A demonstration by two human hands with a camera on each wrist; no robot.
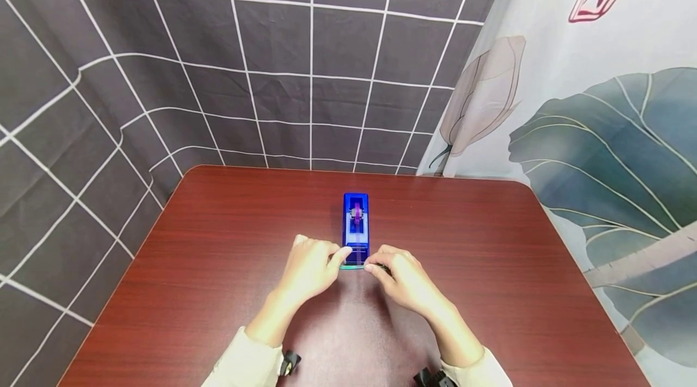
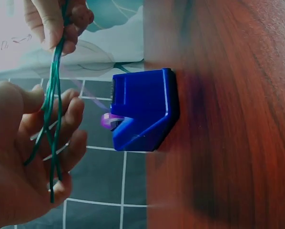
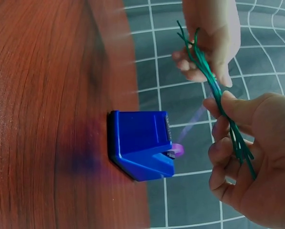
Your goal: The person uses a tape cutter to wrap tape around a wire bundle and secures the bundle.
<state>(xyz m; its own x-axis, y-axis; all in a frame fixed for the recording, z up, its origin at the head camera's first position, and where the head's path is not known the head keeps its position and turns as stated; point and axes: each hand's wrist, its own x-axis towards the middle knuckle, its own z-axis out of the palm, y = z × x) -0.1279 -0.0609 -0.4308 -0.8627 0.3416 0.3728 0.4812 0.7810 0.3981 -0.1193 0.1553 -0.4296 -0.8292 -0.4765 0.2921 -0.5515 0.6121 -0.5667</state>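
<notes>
A thin bundle of green wire-like strands (image 3: pixel 210 76) is held between both hands, its loose ends fanning out. My left hand (image 1: pixel 309 269) pinches one side of it between thumb and fingers. My right hand (image 1: pixel 405 281) pinches the other side with thumb and forefinger. Just beyond the hands stands a blue tape dispenser (image 2: pixel 142 98) holding a small purple tape roll (image 1: pixel 357 213). A translucent purple tape strip (image 3: pixel 194 121) stretches from the dispenser up to the bundle's middle. Fingers partly hide where tape and strands meet.
The dispenser stands on a reddish-brown wooden table (image 1: pixel 245 211). Behind the table hangs a dark grey curtain (image 1: pixel 278 36) with white grid lines. A pale leaf-patterned curtain (image 1: pixel 577 60) hangs at the right. Dark straps with small devices (image 1: pixel 291 363) sit at the wrists.
</notes>
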